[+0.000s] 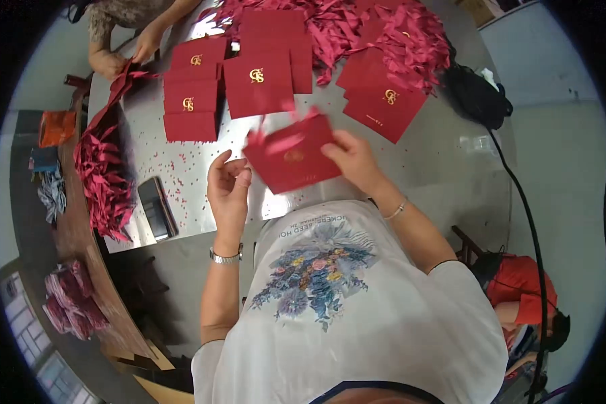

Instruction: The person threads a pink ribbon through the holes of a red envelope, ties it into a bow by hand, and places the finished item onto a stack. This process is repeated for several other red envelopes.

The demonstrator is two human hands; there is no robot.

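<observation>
My right hand (354,159) grips a dark red envelope (291,158) with a gold emblem, held tilted above the metal table (444,151); the envelope is blurred. My left hand (228,186) is beside the envelope's left edge, fingers apart, holding nothing. More red envelopes with gold emblems lie in overlapping stacks on the table: one stack (194,94) at the left, a larger one (259,77) in the middle, another (384,101) at the right. A heap of red ribbons (357,27) covers the far side.
A phone (157,207) lies at the table's near left edge by another ribbon pile (104,178). Another person's hands (131,54) work at the far left corner. A black bag (477,94) and cable (528,222) hang off the right edge. Small red scraps litter the table.
</observation>
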